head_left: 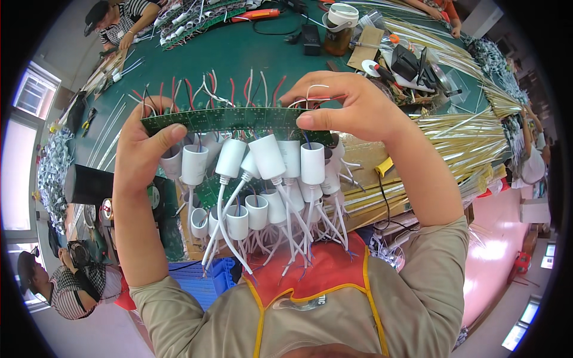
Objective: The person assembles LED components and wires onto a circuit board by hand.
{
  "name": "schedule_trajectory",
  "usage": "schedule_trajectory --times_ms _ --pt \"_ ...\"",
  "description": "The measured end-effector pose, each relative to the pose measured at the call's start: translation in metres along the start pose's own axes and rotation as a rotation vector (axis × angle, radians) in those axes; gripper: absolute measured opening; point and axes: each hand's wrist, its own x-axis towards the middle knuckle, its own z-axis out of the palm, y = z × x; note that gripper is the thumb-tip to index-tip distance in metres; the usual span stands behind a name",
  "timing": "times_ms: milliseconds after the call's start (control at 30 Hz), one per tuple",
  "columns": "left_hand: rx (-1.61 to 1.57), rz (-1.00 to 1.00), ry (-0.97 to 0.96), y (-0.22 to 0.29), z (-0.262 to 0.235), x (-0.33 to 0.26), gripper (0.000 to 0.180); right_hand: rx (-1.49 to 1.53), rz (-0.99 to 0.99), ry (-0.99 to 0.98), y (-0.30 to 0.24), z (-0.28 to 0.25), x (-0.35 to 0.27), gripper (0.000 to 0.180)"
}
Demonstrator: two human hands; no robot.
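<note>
A long green circuit board panel [239, 118] spans the space between my two hands, held up over the bench. My left hand [146, 140] grips its left end, thumb on the near face. At the other end my right hand [340, 107] pinches the board between thumb and fingers. Red, black and white wires stick up along the far edge. Below the board hang several white cylindrical housings [230, 158] with white cables [224, 203] trailing toward me. A second piece of green board [209, 191] shows partly behind them; the rest of it is hidden.
Bundled flat strips [459, 140] cover the bench at right. A lidded jar [341, 30], a black adapter [311, 39] and a clutter of tools stand at the back. Pliers [89, 121] lie at left. A blue crate [206, 277] sits below. Other people work nearby.
</note>
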Motion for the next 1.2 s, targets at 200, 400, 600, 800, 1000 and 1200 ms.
schedule_trajectory --times_ms 200,400,600,800,1000,1200 --pt "0.003 -0.013 -0.015 -0.003 -0.001 0.001 0.036 0.065 0.061 -0.088 -0.003 -0.004 0.001 0.029" --pt "0.053 -0.057 -0.015 0.002 0.006 0.001 0.032 -0.212 -0.285 0.267 -0.006 0.009 0.006 0.013" --pt "0.029 -0.021 -0.008 0.000 0.005 0.000 0.033 -0.053 -0.133 0.266 -0.006 -0.004 0.005 0.031" --pt "-0.019 0.008 -0.029 -0.005 0.004 0.002 0.033 -0.074 0.029 -0.066 0.008 -0.011 -0.008 0.047" --pt "-0.066 -0.003 -0.046 -0.007 0.002 0.005 0.036 0.057 0.028 -0.128 0.008 -0.012 0.002 0.030" --pt "-0.049 -0.009 -0.062 -0.006 0.004 0.005 0.036 0.255 0.170 -0.146 0.001 -0.009 0.016 0.019"
